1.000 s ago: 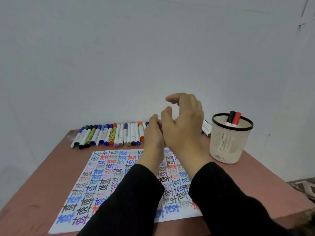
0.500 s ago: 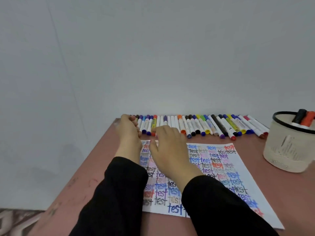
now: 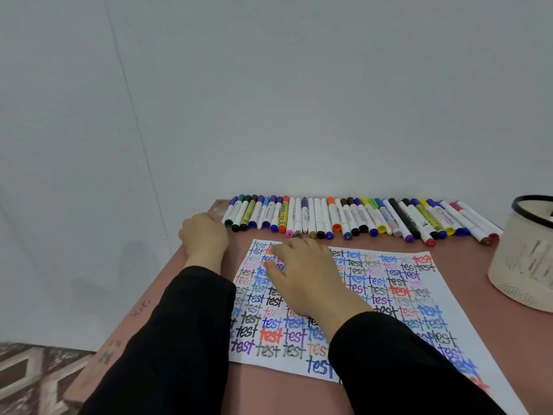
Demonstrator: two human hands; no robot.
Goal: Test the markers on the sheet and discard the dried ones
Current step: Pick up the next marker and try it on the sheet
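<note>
A long row of capped markers (image 3: 344, 218) in many colours lies along the back of the table, caps toward me. In front of it lies the white sheet (image 3: 389, 295), covered with the word "test" in many colours. My right hand (image 3: 302, 277) rests palm down on the sheet's upper left part, fingers spread, holding nothing. My left hand (image 3: 203, 238) rests on the table just left of the row's left end. Its fingers curl loosely downward and no marker shows in it.
A cream mesh cup (image 3: 520, 265) with a black rim stands at the right, cut off by the frame edge. The reddish table (image 3: 466, 265) ends close to my left hand, with patterned floor (image 3: 30, 378) below. A white wall rises right behind the markers.
My view has swung left and down. Both hands, raised together a second ago, have come down: the left moved out to the table's left edge, and the right settled flat on the sheet.
</note>
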